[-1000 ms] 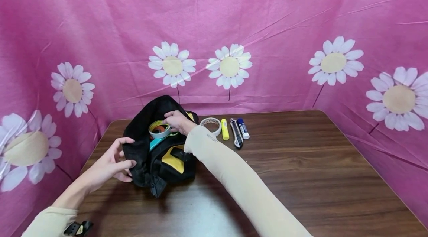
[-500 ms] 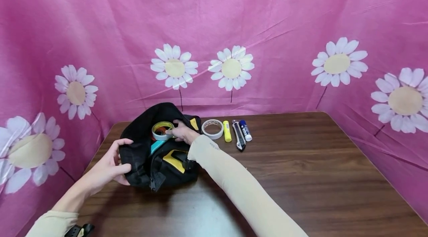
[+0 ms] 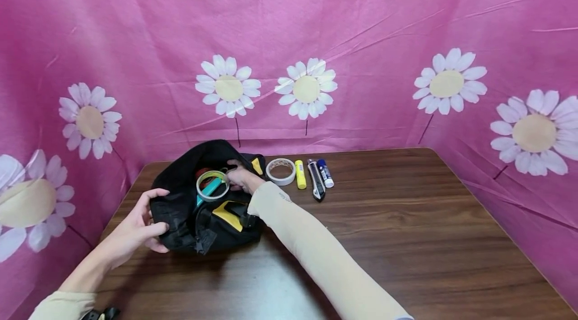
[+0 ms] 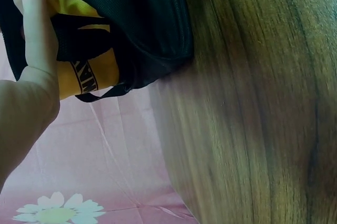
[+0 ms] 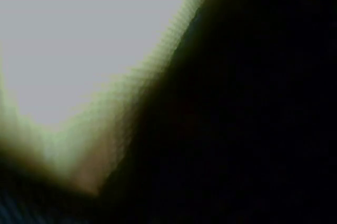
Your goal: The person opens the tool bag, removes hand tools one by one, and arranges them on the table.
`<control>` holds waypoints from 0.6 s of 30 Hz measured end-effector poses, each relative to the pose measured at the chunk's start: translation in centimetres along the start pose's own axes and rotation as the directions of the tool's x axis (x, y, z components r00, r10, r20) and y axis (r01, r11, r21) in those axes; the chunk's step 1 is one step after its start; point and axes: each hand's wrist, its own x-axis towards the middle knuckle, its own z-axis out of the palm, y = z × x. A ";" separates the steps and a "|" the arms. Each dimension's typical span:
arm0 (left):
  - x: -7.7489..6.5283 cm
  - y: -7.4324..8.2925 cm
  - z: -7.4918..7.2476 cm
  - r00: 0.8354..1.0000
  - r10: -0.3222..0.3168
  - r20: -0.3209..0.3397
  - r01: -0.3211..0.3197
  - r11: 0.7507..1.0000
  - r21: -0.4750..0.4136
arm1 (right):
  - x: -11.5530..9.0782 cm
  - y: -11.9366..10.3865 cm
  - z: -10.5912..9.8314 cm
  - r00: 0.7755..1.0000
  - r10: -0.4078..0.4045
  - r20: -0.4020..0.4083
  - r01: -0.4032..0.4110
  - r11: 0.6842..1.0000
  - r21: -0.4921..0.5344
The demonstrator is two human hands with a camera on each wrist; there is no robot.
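The left hand (image 3: 135, 229) grips the left side of the bag (image 3: 178, 222) between thumb and fingers; the bag lies near the far left corner of the worktop (image 3: 406, 224). Inside it, the right hand (image 3: 242, 178) appears just beside a tape roll (image 3: 208, 199); with fingertips obscured, its hold cannot be told.

We logged a brown wood-grain table (image 3: 406, 229), with pink cloth (image 3: 370, 9) behind it and along both sides, printed with white daisies (image 3: 306, 90), yellow-centred. Near the table's far edge we noted, left to right: white tape roll (image 3: 281, 181), yellow tube (image 3: 300, 174), utility knife (image 3: 316, 180), blue-and-white tube (image 3: 325, 173) just beside it.
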 end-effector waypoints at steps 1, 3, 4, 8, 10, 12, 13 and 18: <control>0.0 0.0 0.0 1.000 0.004 0.006 -0.004 1.000 -0.002 | -0.4 -0.1 0.0 1.000 -0.002 0.011 0.002 1.000 0.002; 0.0 -0.1 0.1 1.000 0.005 0.009 -0.005 1.000 -0.008 | -0.9 -0.2 -0.1 0.999 -0.006 0.036 0.006 1.000 0.004; 0.0 -0.1 0.1 1.000 0.006 0.011 -0.006 1.000 -0.011 | -1.2 -0.2 -0.2 0.999 -0.009 0.046 0.008 1.000 0.011; -0.1 -0.2 0.1 1.000 0.009 0.018 -0.009 1.000 -0.021 | -1.9 -0.1 0.0 0.998 -0.013 0.055 0.012 1.000 0.017; -0.2 -0.2 0.1 1.000 0.013 0.025 -0.013 1.000 -0.024 | -1.8 0.1 0.2 0.999 -0.010 0.037 0.009 1.000 0.017; -0.2 -0.2 0.1 0.999 0.014 0.028 -0.014 1.000 -0.027 | -1.6 0.2 0.4 1.000 -0.007 0.025 0.007 1.000 0.008; -0.2 -0.3 0.1 0.999 0.018 0.031 -0.017 0.999 -0.030 | -1.6 0.3 0.4 1.000 -0.005 0.021 0.005 1.000 0.007; -0.2 -0.3 0.2 0.999 0.017 0.029 -0.016 0.999 -0.037 | -1.6 0.4 0.5 1.000 0.005 0.020 -0.005 1.000 0.026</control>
